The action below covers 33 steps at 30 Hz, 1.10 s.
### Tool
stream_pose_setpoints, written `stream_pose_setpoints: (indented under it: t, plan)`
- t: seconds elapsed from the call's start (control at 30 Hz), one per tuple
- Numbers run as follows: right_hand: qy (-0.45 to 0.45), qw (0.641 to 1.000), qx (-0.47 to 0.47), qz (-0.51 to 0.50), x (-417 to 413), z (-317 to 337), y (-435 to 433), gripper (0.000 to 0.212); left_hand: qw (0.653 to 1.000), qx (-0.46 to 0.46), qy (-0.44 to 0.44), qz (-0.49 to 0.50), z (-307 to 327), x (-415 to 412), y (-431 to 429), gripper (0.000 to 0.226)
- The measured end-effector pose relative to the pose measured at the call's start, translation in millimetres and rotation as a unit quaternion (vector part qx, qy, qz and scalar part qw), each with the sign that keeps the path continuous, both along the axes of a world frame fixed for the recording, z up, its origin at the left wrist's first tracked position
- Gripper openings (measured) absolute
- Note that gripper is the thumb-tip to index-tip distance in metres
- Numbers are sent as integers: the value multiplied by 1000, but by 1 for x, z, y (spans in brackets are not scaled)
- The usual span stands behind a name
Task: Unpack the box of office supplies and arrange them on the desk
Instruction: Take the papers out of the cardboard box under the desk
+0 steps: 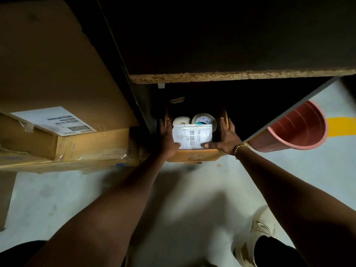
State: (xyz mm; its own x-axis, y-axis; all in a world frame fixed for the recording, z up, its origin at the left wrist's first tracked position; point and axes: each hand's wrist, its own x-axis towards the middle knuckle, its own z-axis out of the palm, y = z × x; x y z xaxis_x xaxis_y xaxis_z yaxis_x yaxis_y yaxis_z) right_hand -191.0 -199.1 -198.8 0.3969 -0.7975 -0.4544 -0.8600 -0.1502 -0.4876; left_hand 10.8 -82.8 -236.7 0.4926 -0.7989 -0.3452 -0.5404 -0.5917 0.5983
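The open cardboard box (192, 156) sits on the floor, half under the desk (231, 76) edge, and holds 2 white rolls (180, 120) (205, 118) at its far side and 1 white printed sheet (192, 135) with square codes lying over its near side. The left hand (167, 137) and right hand (228, 138) are apart, straight fingers pressed along the box's left and right walls, thumbs spread onto the sheet's near edge. A pink bucket (296, 128) lies right of the box and a large carton (57, 74) left of it.
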Motion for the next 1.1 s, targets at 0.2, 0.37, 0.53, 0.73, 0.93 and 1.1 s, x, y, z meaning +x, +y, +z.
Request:
stream_pose_setpoints:
  t: [0.2,0.37,0.53,0.73,0.93,1.1]
  plan:
    - [-28,1000,1,5,-14,4,22,138,999,15,-3,-44,14,-11,24,120]
    - [-32,999,29,-7,-45,8,77,138,991,80,-65,-82,19,-37,71,126]
    - [-9,999,45,-15,-81,1,142,136,993,99,-1,-63,21,-84,133,127]
    - [0,996,80,-45,-110,-9,190,131,985,149,46,-71,15,-112,185,114]
    - [5,997,29,-68,-121,-5,182,87,969,69,-190,-144,34,-103,170,97]
    - [28,989,-143,-8,-99,3,180,37,940,28,-283,-189,36,-90,133,94]
